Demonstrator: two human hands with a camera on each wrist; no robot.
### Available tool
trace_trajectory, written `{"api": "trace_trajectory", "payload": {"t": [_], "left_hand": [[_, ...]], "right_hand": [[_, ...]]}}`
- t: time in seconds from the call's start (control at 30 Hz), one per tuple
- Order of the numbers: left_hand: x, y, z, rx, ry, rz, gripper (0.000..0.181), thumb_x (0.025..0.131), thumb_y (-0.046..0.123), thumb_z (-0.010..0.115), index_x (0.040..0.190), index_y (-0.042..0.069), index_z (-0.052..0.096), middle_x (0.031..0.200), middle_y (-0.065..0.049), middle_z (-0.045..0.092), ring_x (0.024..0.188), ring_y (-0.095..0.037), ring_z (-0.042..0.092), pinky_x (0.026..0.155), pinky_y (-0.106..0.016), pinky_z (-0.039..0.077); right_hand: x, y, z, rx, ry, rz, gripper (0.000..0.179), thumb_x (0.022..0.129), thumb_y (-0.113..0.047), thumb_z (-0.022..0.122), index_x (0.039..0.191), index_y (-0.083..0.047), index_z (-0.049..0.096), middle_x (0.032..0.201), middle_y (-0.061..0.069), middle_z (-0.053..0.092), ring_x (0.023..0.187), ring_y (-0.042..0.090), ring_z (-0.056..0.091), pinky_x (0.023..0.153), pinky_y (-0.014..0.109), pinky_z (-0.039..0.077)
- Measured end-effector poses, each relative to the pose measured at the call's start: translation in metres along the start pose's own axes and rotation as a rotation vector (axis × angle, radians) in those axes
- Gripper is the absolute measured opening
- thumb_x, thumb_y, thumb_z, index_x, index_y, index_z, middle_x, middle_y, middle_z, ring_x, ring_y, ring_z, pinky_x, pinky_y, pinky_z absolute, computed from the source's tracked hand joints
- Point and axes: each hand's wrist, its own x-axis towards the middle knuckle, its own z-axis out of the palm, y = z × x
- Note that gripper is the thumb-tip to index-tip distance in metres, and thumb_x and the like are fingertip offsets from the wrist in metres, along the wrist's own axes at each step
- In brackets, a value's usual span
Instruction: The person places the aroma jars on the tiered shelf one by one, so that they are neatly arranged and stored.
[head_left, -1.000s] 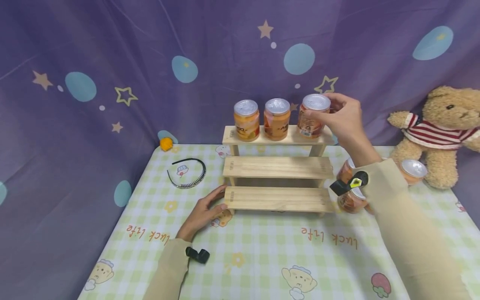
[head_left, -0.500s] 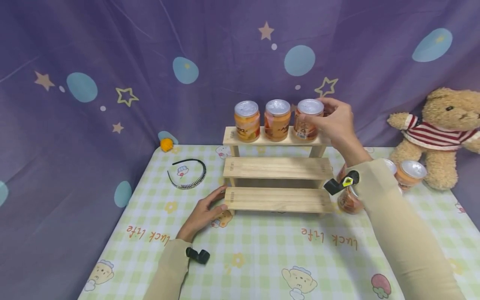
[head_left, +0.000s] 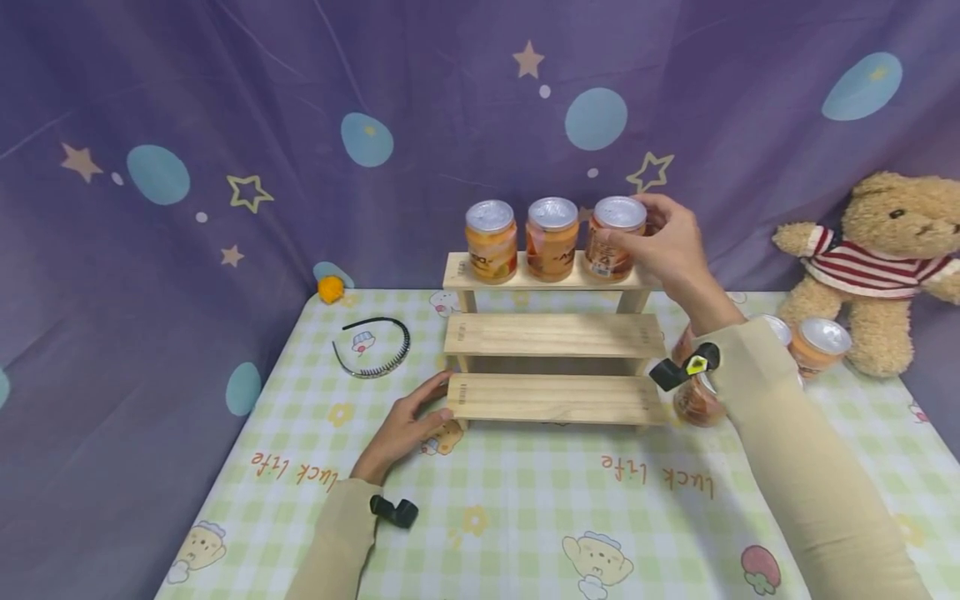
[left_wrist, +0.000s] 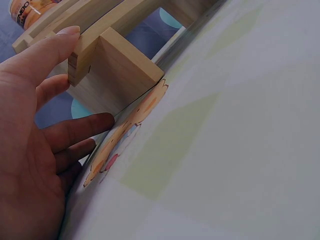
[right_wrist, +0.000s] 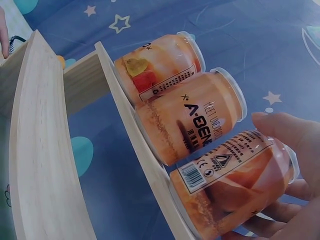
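Observation:
My right hand (head_left: 667,250) holds an orange can (head_left: 613,242) with a silver lid, thumb on the near side and fingers round the far side. This can stands upright at the right of the top tier of a three-step wooden display shelf (head_left: 555,335). To its left stand a middle can (head_left: 552,240) and a left can (head_left: 492,243). In the right wrist view the held can (right_wrist: 235,185) has its barcode label showing. My left hand (head_left: 405,429) pinches the left end of the lowest board (left_wrist: 82,55) between thumb and index finger, its other fingers loose.
Several more orange cans (head_left: 697,407) stand on the checked tablecloth right of the shelf, partly hidden by the right forearm. A teddy bear (head_left: 877,267) sits behind them. A black headband (head_left: 408,342) and a small orange ball (head_left: 331,289) lie at the left.
My right hand has shifted the can left and slightly down, close beside the middle can, then stayed there. My left hand has stayed at the shelf end.

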Motion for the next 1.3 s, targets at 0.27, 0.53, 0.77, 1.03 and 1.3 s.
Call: {"api": "trace_trajectory", "payload": {"t": [0.27,0.53,0.77,1.03,1.3], "left_hand": [[0.0,-0.002,0.0,-0.009,0.001,0.0,0.062,0.096,0.02,0.067,0.153,0.016,0.043,0.145,-0.014,0.058,0.144,-0.035,0.045,0.124,-0.058,0.02],[-0.001,-0.002,-0.001,-0.011,0.001,0.002,0.062,0.096,0.02,0.067,0.153,0.017,0.043,0.146,-0.014,0.058,0.145,-0.035,0.045,0.124,-0.059,0.02],[-0.001,-0.002,-0.001,-0.005,-0.003,0.005,0.062,0.096,0.02,0.067,0.153,0.018,0.042,0.146,-0.014,0.057,0.145,-0.035,0.044,0.124,-0.06,0.019],[-0.001,0.0,0.0,-0.001,-0.002,-0.01,0.061,0.097,0.021,0.066,0.153,0.019,0.042,0.147,-0.013,0.057,0.144,-0.035,0.045,0.124,-0.061,0.019],[-0.001,0.0,0.0,0.003,-0.007,-0.02,0.061,0.097,0.023,0.066,0.153,0.023,0.042,0.148,-0.013,0.056,0.144,-0.035,0.045,0.123,-0.062,0.019]], "right_hand": [[-0.004,-0.002,-0.01,-0.008,-0.015,-0.054,0.077,0.08,-0.028,0.085,0.144,-0.01,0.048,0.135,0.007,0.06,0.119,0.016,0.057,0.109,0.036,0.046],[-0.015,-0.003,-0.026,0.026,0.022,-0.111,0.065,0.08,-0.022,0.085,0.138,-0.016,0.054,0.121,-0.011,0.061,0.118,0.012,0.06,0.106,0.026,0.048],[-0.031,0.003,-0.046,0.016,0.062,-0.111,0.063,0.081,-0.02,0.084,0.138,-0.021,0.055,0.121,-0.016,0.061,0.117,0.004,0.06,0.094,0.012,0.049],[-0.05,0.018,-0.069,-0.02,0.108,-0.12,0.06,0.084,-0.015,0.081,0.137,-0.022,0.055,0.12,-0.022,0.059,0.116,-0.001,0.058,0.091,0.005,0.048],[-0.071,0.035,-0.091,-0.014,0.17,-0.14,0.058,0.084,-0.005,0.079,0.136,-0.021,0.058,0.117,-0.024,0.062,0.112,-0.003,0.059,0.087,0.002,0.047]]}}
